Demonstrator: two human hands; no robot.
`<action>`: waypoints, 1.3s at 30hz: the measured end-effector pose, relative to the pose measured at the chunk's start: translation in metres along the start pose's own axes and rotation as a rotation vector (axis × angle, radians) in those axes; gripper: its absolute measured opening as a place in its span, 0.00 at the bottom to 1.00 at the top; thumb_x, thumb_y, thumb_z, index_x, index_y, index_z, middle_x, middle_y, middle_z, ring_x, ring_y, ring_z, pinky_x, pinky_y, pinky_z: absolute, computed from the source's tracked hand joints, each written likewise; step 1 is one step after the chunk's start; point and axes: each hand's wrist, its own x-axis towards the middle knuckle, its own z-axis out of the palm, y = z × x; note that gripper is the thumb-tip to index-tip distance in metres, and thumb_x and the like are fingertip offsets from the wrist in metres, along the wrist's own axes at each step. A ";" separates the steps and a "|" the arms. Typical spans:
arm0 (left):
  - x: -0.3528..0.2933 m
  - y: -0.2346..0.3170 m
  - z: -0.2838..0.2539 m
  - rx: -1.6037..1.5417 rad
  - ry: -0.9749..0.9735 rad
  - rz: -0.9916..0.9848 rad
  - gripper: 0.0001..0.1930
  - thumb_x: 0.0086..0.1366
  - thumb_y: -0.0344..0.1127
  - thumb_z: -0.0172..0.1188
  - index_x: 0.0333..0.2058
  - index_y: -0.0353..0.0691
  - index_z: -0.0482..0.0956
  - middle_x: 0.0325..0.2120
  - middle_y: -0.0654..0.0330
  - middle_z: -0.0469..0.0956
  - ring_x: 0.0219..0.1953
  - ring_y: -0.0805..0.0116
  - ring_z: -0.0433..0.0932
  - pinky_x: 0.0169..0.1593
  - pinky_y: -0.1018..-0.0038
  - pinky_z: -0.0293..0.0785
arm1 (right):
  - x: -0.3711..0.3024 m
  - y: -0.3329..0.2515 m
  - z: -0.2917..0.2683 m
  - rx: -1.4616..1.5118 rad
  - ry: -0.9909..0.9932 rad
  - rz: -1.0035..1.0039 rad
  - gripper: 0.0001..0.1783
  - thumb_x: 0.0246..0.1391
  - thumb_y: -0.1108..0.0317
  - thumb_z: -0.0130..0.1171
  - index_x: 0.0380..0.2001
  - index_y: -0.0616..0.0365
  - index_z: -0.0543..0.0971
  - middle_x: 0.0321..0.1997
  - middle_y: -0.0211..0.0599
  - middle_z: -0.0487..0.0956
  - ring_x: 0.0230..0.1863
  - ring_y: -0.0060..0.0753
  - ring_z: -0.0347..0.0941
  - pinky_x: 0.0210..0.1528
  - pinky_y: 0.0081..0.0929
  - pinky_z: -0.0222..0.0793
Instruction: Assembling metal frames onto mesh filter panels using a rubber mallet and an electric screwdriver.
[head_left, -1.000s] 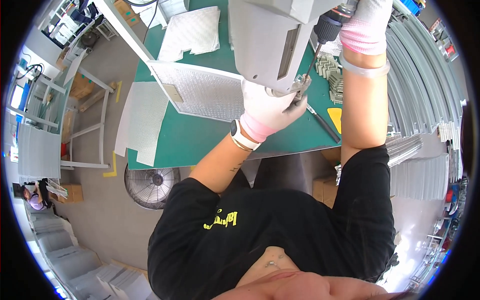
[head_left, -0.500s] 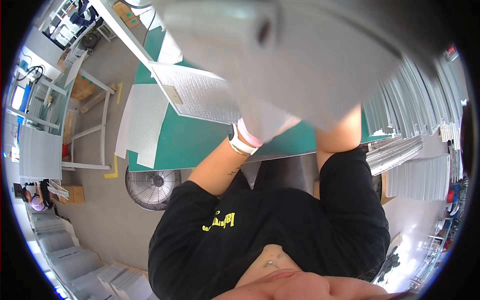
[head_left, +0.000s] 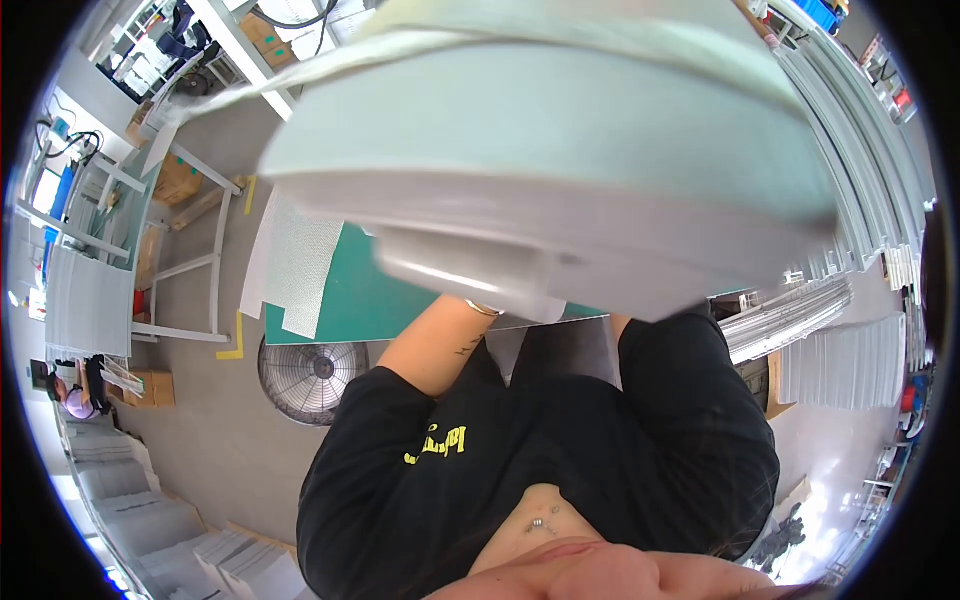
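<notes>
A large pale grey, box-like panel, blurred by motion and close to the camera, covers most of the upper middle. Its near side is a lilac-grey face with a rounded strip along the lower left. From below, my left forearm goes up behind this panel, a band showing at the wrist. Only a bit of my right forearm shows under the panel's lower edge. Both hands are hidden behind the panel, so their grip cannot be seen. Under it lies a green-topped table.
Textured white sheets hang over the table's left edge. A round floor fan stands below. Stacks of grey panels rise on the right, with long strips beside them. At the left are a white-framed bench and another person.
The pale panel has swung lower and turned, showing a broad flat side. It now covers the foil-like bubble-textured panel area and both hands. My forearms are more hidden.
</notes>
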 end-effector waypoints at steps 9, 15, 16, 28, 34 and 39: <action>-0.022 -0.001 -0.007 -0.030 0.036 -0.121 0.10 0.50 0.44 0.67 0.30 0.50 0.81 0.25 0.66 0.76 0.31 0.60 0.76 0.36 0.62 0.67 | 0.000 -0.019 -0.001 -0.169 0.161 -0.258 0.24 0.63 0.55 0.59 0.56 0.61 0.75 0.49 0.36 0.81 0.47 0.29 0.79 0.51 0.29 0.76; -0.063 0.032 -0.079 0.029 -0.313 -0.023 0.16 0.47 0.45 0.70 0.17 0.51 0.69 0.18 0.64 0.65 0.25 0.60 0.68 0.35 0.60 0.59 | 0.005 -0.063 0.103 -0.416 0.264 -0.869 0.30 0.63 0.62 0.61 0.65 0.55 0.68 0.60 0.31 0.75 0.58 0.26 0.72 0.60 0.26 0.69; -0.090 0.035 -0.098 0.025 -0.331 0.045 0.15 0.45 0.45 0.71 0.19 0.50 0.72 0.21 0.65 0.66 0.26 0.61 0.68 0.37 0.60 0.61 | 0.001 -0.066 0.110 -0.354 0.319 -0.786 0.30 0.62 0.62 0.62 0.65 0.55 0.68 0.60 0.31 0.76 0.57 0.26 0.73 0.60 0.26 0.69; -0.280 0.027 -0.176 -0.029 -0.937 -0.042 0.19 0.51 0.41 0.66 0.43 0.45 0.81 0.46 0.61 0.79 0.55 0.63 0.74 0.62 0.55 0.64 | -0.002 -0.050 0.108 -0.067 0.346 -0.554 0.16 0.64 0.57 0.60 0.48 0.53 0.79 0.37 0.25 0.82 0.31 0.18 0.77 0.33 0.18 0.75; -0.114 0.005 -0.140 -0.173 -0.142 -0.359 0.39 0.59 0.43 0.63 0.64 0.30 0.60 0.64 0.41 0.63 0.69 0.44 0.60 0.71 0.53 0.52 | -0.017 -0.041 0.075 -0.267 0.312 -0.339 0.15 0.65 0.54 0.59 0.46 0.52 0.79 0.27 0.23 0.80 0.20 0.14 0.73 0.21 0.11 0.68; -0.032 0.011 -0.095 -0.994 0.117 -0.566 0.28 0.75 0.37 0.36 0.67 0.25 0.49 0.66 0.41 0.60 0.69 0.51 0.59 0.70 0.64 0.55 | -0.058 0.004 0.061 -0.579 0.309 -0.247 0.22 0.68 0.52 0.51 0.56 0.54 0.72 0.34 0.28 0.78 0.26 0.17 0.71 0.26 0.16 0.66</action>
